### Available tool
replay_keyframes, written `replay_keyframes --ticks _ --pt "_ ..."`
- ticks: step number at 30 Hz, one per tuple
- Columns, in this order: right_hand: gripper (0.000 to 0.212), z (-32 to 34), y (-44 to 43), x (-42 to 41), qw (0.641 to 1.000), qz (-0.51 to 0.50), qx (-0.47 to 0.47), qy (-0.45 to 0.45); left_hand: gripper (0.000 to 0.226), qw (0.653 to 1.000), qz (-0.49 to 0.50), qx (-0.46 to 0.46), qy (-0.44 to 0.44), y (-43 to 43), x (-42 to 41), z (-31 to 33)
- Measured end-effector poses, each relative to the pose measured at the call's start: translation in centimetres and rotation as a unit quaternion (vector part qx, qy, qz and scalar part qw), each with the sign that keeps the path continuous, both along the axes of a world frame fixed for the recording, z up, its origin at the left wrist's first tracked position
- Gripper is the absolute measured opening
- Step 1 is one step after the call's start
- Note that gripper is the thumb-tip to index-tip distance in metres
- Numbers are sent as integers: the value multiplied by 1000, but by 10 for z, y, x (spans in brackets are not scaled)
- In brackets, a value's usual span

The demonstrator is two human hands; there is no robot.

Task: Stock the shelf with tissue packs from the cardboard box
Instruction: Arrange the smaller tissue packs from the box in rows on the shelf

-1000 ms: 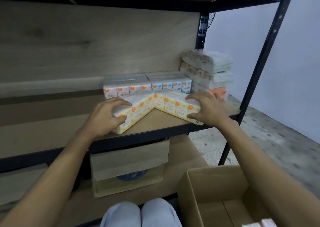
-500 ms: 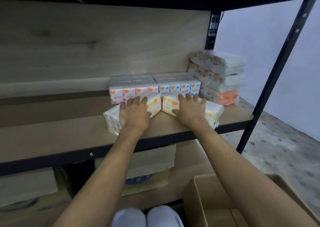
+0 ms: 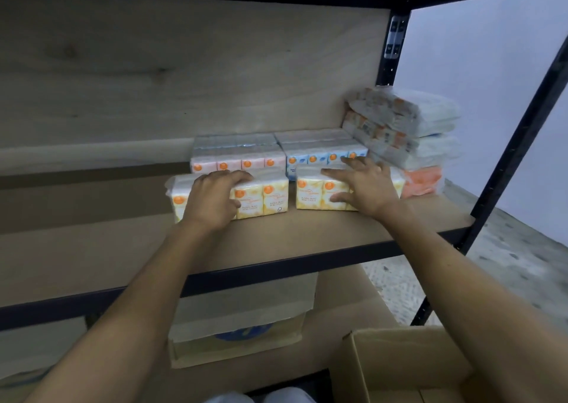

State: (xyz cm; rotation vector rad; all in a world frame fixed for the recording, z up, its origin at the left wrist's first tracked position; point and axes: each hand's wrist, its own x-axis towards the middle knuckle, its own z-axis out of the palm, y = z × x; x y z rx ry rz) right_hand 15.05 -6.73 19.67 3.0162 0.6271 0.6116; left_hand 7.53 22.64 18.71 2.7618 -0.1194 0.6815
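Two yellow tissue packs stand side by side on the wooden shelf (image 3: 307, 236), fronts facing me. My left hand (image 3: 212, 198) grips the left yellow pack (image 3: 261, 198), thumb at the front, fingers over the top. My right hand (image 3: 364, 184) grips the right yellow pack (image 3: 310, 192) the same way. Behind them stand a pink pack (image 3: 236, 159) and a blue pack (image 3: 319, 153) against the back board. The open cardboard box (image 3: 399, 369) sits at the lower right; its inside is mostly out of view.
A stack of wrapped tissue bundles (image 3: 408, 138) fills the shelf's right end beside a black upright post (image 3: 519, 144). Below the shelf sits a taped carton (image 3: 242, 325). The shelf's left half is bare wood. Speckled floor lies to the right.
Both yellow packs have turned from an angled V to straight, fronts facing me, and slid back toward the pink and blue packs. My hands stayed on them.
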Motion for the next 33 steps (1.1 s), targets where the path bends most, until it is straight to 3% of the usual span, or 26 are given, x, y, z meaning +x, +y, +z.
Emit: replay_keyframes --ticks 5,11,33 --pt "62 -14 -5 25 997 54 64 5 66 999 -36 23 -11 10 12 -7" --pt "63 -17 -14 50 989 110 101 15 54 998 -10 10 -65 3 28 -15" --pt "62 -21 -10 89 981 145 128 21 53 997 -1 14 -82 0 60 -24"
